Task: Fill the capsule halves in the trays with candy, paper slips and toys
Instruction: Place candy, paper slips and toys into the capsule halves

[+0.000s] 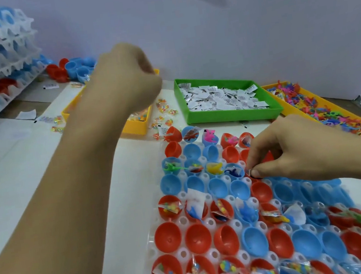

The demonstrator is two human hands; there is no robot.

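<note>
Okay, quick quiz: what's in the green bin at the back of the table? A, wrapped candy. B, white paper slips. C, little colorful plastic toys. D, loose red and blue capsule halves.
B: the green bin holds a heap of white paper slips, while the colorful toys lie in the yellow bin to its right.

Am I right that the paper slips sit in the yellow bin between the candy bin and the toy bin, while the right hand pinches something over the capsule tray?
Not quite: the head view shows the paper slips in a green bin, not a yellow one. The rest holds: it sits between the candy bin and toy bin, and the right hand pinches something small over the capsule tray.
</note>
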